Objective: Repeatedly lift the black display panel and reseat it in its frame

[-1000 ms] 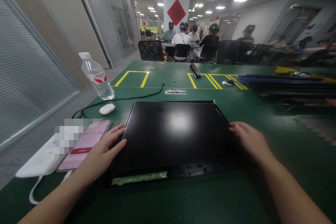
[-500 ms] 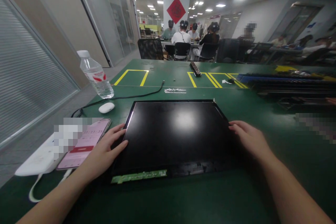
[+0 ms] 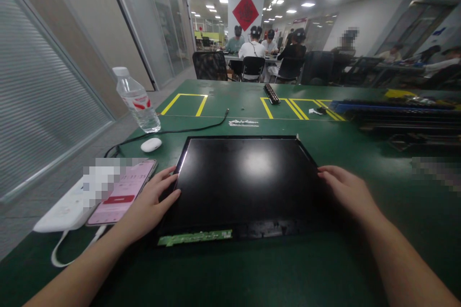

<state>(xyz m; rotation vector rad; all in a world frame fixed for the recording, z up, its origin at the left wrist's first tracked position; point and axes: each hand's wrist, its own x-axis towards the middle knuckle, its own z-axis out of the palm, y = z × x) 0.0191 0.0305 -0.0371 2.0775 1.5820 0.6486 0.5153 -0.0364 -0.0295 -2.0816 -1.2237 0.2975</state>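
A black LCD panel point(image 3: 230, 177) lies flat on the green table, with a bright glare patch on its screen. Along its near left edge runs a narrow green circuit board point(image 3: 196, 237). My left hand point(image 3: 158, 197) grips the panel's left edge, the thumb over the top face and the fingers along the side. On the opposite edge, my right hand point(image 3: 344, 187) holds on with its fingertips, their undersides out of sight. Just left of my left hand are a phone point(image 3: 122, 196) with a pink screen and a white device point(image 3: 59, 211) with a white cable.
A water bottle point(image 3: 139, 103), a white earbud case point(image 3: 151, 145) and a black cable point(image 3: 180, 131) are at the left. White scraps point(image 3: 244, 123) and a dark strip-like part point(image 3: 271, 94) sit beyond the panel. Long dark bars point(image 3: 403, 117) are stacked at right. People sit behind.
The whole view has shifted slightly, so everything appears a little further right. Both hands keep their places on the panel's edges, and the panel has not visibly moved on the table.
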